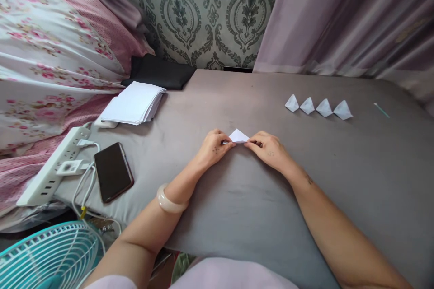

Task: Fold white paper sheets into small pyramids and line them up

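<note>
On smooth grey cloth (pixel 237 198) | left hand (pixel 213 146), right hand (pixel 267 149) fingers pinch white triangular folded paper (pixel 238 136)

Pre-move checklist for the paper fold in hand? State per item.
1. Both hands on the piece: left hand and right hand pinch the small folded paper from either side. ok
2. Piece supported: it sits low over the grey surface; contact underneath hidden. cannot tell
3. Crease alignment: edges hidden by fingers. cannot tell
4. Finished pieces kept apart: four folded triangles lie in a row to the right, away from the hands. ok
5. Paper supply: stack of white sheets lies far left by the phone. ok
6. Stray item: thin stick lies beyond the triangles, away from the hands. ok
</note>
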Available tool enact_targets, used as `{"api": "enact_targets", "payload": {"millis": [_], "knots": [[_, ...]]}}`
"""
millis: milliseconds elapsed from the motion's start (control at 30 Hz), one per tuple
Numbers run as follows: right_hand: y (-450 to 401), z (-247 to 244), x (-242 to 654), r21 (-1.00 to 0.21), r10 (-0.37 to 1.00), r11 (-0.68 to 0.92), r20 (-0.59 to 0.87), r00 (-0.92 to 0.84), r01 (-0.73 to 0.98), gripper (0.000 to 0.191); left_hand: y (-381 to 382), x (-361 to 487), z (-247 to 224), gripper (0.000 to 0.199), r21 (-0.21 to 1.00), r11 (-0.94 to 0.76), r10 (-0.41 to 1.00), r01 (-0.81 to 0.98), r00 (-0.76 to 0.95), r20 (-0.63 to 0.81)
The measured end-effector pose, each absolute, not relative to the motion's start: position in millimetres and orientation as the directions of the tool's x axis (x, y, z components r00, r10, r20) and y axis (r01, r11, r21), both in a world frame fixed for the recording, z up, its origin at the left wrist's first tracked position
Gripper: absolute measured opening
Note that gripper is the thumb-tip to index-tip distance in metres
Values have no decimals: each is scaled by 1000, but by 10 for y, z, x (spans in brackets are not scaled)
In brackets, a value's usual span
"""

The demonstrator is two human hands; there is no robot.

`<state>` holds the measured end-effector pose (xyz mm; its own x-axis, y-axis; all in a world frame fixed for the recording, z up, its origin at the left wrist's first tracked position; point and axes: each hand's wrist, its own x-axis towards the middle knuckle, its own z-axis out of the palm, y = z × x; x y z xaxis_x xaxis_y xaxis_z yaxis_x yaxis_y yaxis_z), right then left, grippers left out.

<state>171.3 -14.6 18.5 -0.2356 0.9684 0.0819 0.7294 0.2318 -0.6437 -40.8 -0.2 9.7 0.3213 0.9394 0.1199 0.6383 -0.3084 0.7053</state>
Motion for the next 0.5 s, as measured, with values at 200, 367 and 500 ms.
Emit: {"api": "enact_targets", "payload": {"millis": [200, 367, 500], "knots": [[-100, 212, 1719, -665, 995, 88, 31, -91, 742, 22, -1, -416, 190, 21, 770, -124, 976, 626, 219, -21], [-89, 147, 1667, -633, 995, 87, 88, -39, 770, 23, 4, -388, 223, 20, 745, -54, 987, 664, 147, -59], [-65, 90, 1649, -618, 992, 95, 126, -21, 781, 23, 20, -363, 195, 20, 733, -45, 992, 679, 115, -45]]}}
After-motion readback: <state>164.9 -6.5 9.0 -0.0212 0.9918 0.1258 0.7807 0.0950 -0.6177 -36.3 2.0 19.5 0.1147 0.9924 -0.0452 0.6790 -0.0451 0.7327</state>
